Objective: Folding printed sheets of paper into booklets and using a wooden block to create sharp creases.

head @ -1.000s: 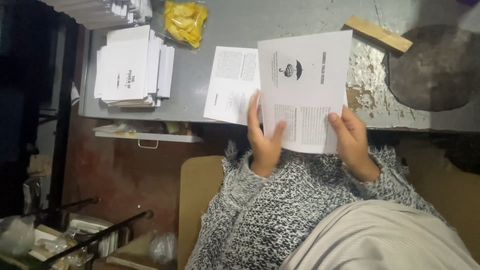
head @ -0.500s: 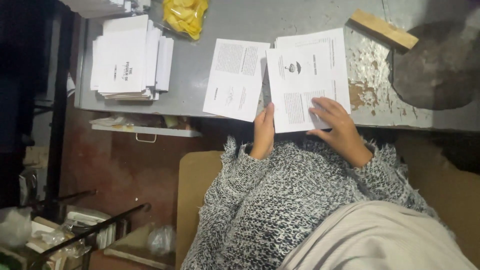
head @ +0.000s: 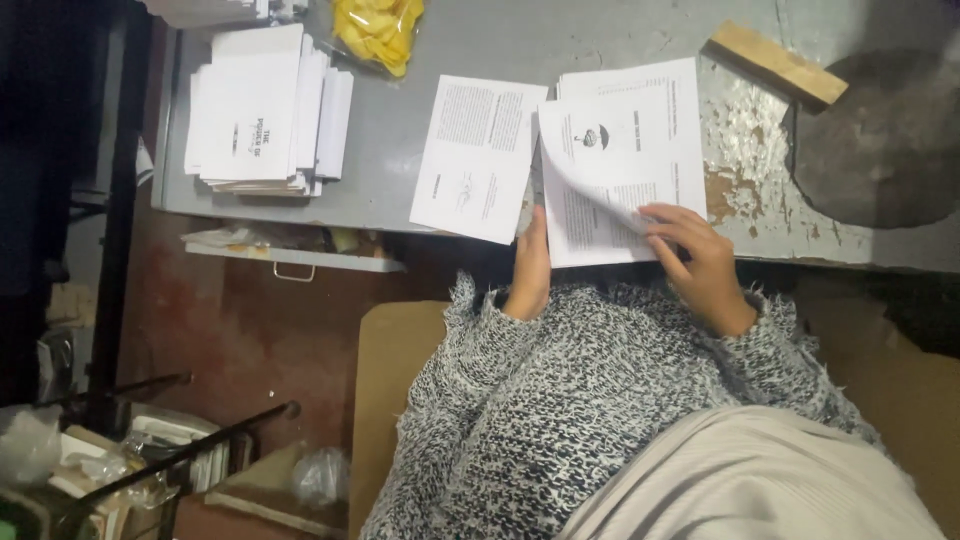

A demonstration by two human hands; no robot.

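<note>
Head view: folding a sheet (head: 620, 165).
My left hand (head: 530, 268) pins its edge; right hand (head: 700, 262) fingers, seemingly spread, press. Slipping would skew the crease.

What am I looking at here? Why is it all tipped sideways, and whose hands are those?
The camera sits on a person's head and looks down, so you see what they see: their own two hands and their fuzzy grey sweater sleeves. There is only this one view.

In front of them is a grey metal table with chipped paint. The right hand presses its fingers on a printed paper sheet, whose left edge curls up. The left hand rests at that sheet's lower left edge. Beside it lies another printed sheet.

Farther left is a stack of white booklets. At the table's far edge lies a yellow bag, and on the right a wooden block.
</note>
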